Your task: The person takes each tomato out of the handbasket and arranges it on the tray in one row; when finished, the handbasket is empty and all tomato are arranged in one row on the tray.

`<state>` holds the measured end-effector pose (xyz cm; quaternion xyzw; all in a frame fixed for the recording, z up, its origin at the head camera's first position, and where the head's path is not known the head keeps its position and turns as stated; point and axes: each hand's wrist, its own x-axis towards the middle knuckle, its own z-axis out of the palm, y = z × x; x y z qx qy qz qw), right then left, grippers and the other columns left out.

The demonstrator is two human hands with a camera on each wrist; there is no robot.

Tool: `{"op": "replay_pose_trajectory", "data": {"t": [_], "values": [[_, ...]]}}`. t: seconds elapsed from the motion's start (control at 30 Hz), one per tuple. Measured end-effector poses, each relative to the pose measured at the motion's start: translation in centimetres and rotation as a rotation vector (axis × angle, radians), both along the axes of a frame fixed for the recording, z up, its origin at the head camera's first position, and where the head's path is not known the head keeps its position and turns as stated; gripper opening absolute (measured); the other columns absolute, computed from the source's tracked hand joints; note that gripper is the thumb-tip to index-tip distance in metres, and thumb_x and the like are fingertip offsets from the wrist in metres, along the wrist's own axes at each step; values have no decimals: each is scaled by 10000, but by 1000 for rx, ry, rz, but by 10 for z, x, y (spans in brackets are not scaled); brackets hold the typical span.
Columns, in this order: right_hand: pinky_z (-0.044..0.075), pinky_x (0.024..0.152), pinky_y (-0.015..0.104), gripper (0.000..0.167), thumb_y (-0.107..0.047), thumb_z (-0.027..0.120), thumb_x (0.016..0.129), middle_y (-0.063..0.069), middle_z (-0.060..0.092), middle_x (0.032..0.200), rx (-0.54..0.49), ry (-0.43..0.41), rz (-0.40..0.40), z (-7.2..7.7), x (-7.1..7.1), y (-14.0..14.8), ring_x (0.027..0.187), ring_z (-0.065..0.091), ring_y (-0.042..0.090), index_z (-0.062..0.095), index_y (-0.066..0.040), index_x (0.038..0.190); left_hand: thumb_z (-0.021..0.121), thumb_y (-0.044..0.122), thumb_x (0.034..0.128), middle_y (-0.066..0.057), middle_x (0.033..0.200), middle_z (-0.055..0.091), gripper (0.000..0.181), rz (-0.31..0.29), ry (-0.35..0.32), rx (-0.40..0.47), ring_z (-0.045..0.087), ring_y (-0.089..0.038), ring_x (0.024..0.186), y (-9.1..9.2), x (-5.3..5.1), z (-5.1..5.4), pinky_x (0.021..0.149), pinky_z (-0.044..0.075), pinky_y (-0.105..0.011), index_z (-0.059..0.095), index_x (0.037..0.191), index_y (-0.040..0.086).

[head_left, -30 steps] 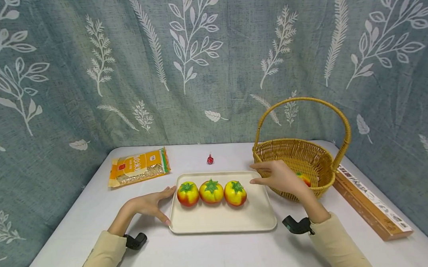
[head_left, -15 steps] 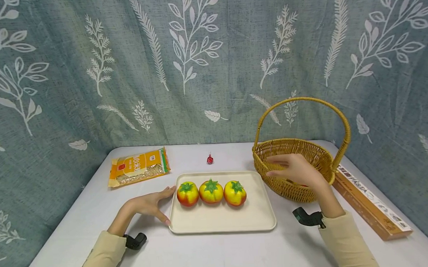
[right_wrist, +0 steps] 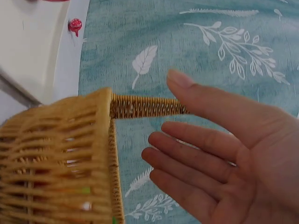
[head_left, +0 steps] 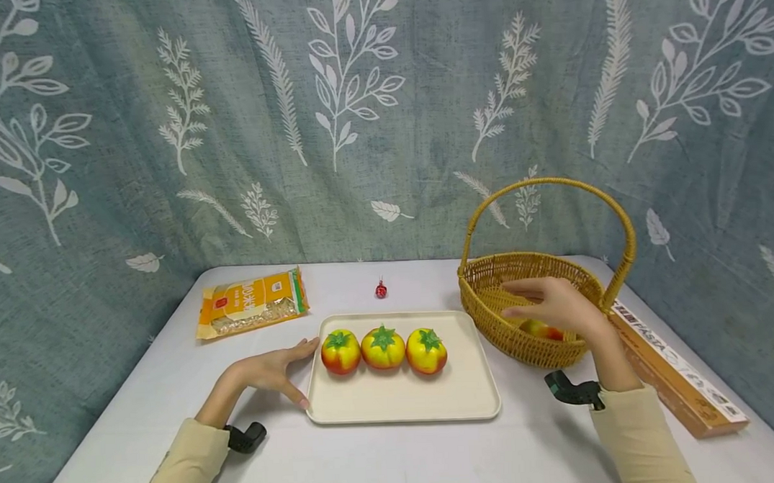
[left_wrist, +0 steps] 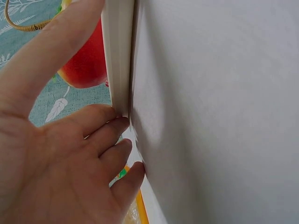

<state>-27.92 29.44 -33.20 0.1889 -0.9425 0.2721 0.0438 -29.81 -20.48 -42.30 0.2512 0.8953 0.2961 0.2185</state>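
Three yellow-and-red fruits with green leafy tops, the left fruit (head_left: 341, 352), middle fruit (head_left: 383, 347) and right fruit (head_left: 426, 351), sit in a row on a cream rectangular tray (head_left: 403, 405). My left hand (head_left: 269, 373) lies with spread fingers and thumb at the tray's left edge; the left wrist view shows fingertips against its side. Over the near left part of a wicker basket (head_left: 518, 349) hovers my right hand (head_left: 552, 306), fingers extended and holding nothing. Partly hidden beneath it, another red-yellow fruit (head_left: 546, 329) lies inside the basket.
An orange-and-clear grain packet (head_left: 252, 303) lies at the back left. Near the table's back is a small red ornament (head_left: 380, 290). A long brown pasta box (head_left: 685, 376) lies right of the basket, whose tall arched handle (head_left: 549, 181) stands upright. Patterned curtain surrounds the table.
My right hand has shifted right, from above the tray's right edge to over the basket. My left hand, the tray and its fruits have stayed in place.
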Motion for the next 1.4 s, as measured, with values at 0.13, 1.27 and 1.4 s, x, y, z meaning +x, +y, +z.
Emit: {"op": "replay_pose_trajectory", "data": {"t": [0.13, 1.27, 1.4], "values": [[474, 927, 522, 602, -403, 735, 842, 144, 609, 1287, 15, -16, 13, -3, -2, 8, 1166, 569, 351, 590, -83, 1331, 889, 304, 662, -242, 1570, 122, 1148, 4, -1, -6, 101, -402, 1439, 2, 0, 0, 1140, 109, -559, 192, 1533, 34], [441, 982, 484, 577, -282, 752, 833, 178, 589, 1300, 168, -377, 410, 5, -56, 57, 1212, 536, 361, 583, -2, 1308, 893, 291, 656, -245, 1570, 116, 1153, 14, -4, 0, 95, -412, 1438, 0, 2, 0, 1136, 104, -571, 190, 1535, 40], [447, 971, 498, 574, -287, 750, 835, 212, 586, 1289, 212, -405, 409, 6, -59, 58, 1198, 543, 380, 589, 13, 1297, 893, 295, 658, -244, 1571, 117, 1153, 14, -6, -4, 98, -410, 1438, 1, 2, 1, 1135, 110, -573, 189, 1537, 46]]}}
